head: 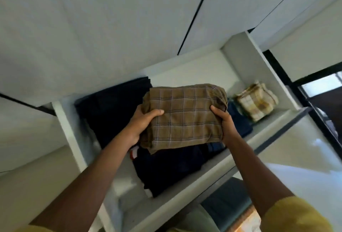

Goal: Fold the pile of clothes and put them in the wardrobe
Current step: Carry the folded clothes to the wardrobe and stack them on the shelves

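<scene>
A folded brown plaid garment (185, 115) is held over an open white wardrobe shelf (212, 168). My left hand (142, 122) grips its left edge, thumb on top. My right hand (224, 123) grips its right edge, thumb on top as well. The garment lies over a stack of dark navy folded clothes (166, 170) on the shelf; whether it rests on them or hangs just above I cannot tell.
More dark clothes (112, 109) fill the shelf's left rear. A folded cream and yellow checked cloth (256, 100) lies at the shelf's right end by the side wall (259, 69). Closed white cabinet doors (111, 19) are above. Teal fabric (227, 198) shows on the shelf below.
</scene>
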